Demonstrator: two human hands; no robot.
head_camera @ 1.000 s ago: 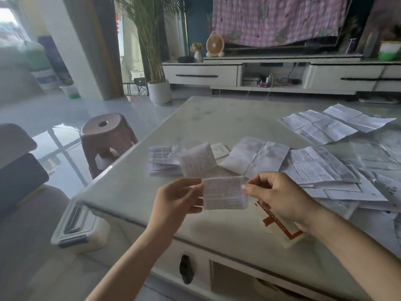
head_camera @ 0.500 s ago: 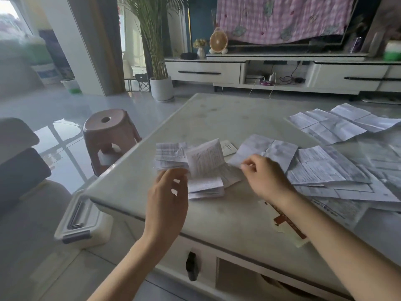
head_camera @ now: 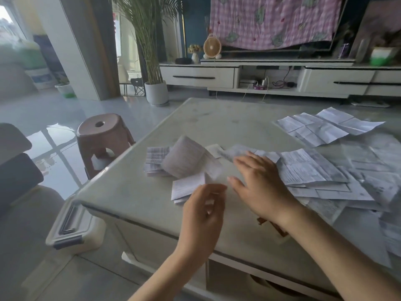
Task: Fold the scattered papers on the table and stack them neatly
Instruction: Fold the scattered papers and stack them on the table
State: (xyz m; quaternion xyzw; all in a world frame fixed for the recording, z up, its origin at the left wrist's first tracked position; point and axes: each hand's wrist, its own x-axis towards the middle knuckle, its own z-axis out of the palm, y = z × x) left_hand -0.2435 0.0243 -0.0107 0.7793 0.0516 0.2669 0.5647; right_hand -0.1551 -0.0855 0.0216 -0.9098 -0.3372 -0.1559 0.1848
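A small stack of folded papers (head_camera: 155, 160) lies near the left edge of the marble table (head_camera: 217, 124). A half-sprung folded sheet (head_camera: 184, 158) leans on it. In front of them lies another folded slip (head_camera: 187, 187). My left hand (head_camera: 204, 216) hovers at that slip's right end, fingers loosely curled and holding nothing. My right hand (head_camera: 259, 185) is spread palm down at the left edge of the pile of unfolded sheets (head_camera: 314, 170), its fingertips by a blurred sheet (head_camera: 236, 152). A creased open sheet (head_camera: 325, 129) lies farther back on the right.
A pink plastic stool (head_camera: 104, 135) stands off the table's left corner. A lidded plastic box (head_camera: 71, 227) sits on the floor below the front left corner. A red-printed paper (head_camera: 280, 230) shows under my right wrist. A potted plant (head_camera: 156, 92) and TV cabinet (head_camera: 271, 77) stand beyond.
The folded slip that both hands held above the table now lies beside the folded stack. My left hand has let go and drawn back; my right hand has moved onto the unfolded pile.
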